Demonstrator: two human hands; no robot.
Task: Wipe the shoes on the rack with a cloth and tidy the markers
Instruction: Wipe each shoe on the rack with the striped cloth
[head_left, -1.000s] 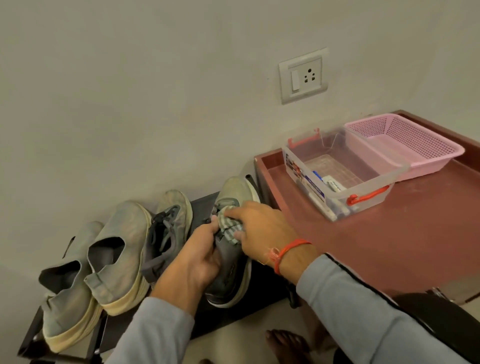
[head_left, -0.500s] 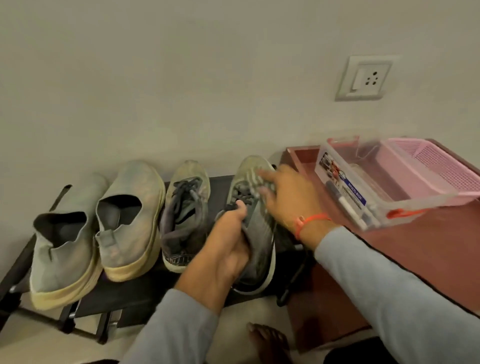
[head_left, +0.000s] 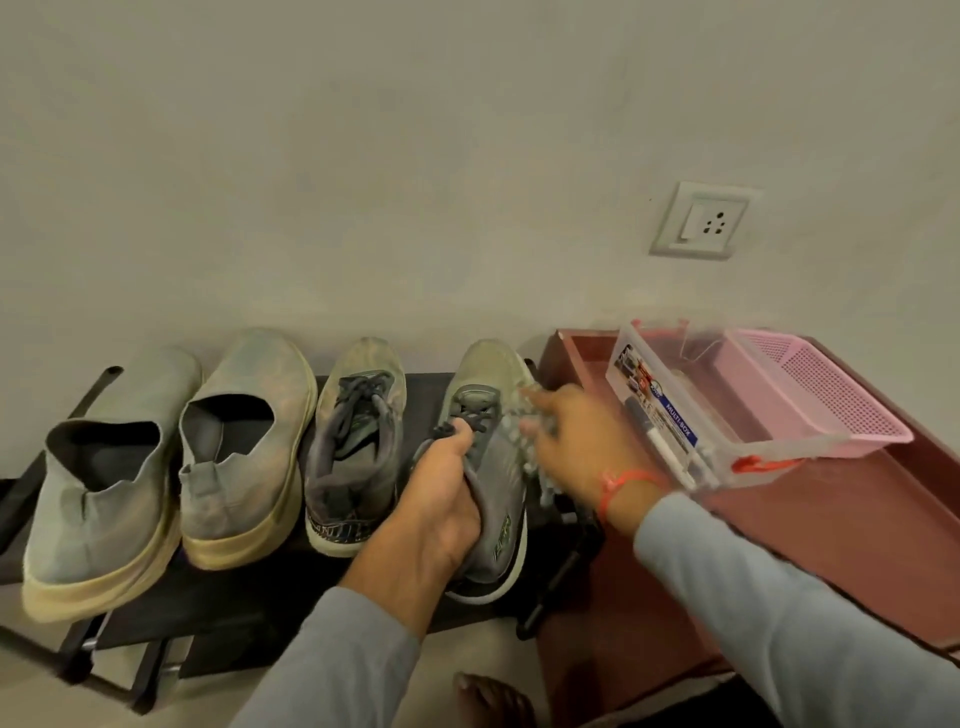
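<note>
Left hand grips the collar of the rightmost sneaker, fingers curled over its opening near the laces, holding it on the rack. Right hand presses a checked cloth against the outer side of the same sneaker; the cloth is motion-blurred and bunched under the fingers, which curl round it. A red thread band sits on the right wrist, grey sleeves on both arms. Left of the held sneaker stands its matching lace-up sneaker, then two grey slip-on shoes side by side, all toes to the wall. Right of the rack is a maroon table carrying a clear plastic box with red latches; markers lie inside along its near wall. A pink basket touches the box on its far side. A wall socket is above.
</note>
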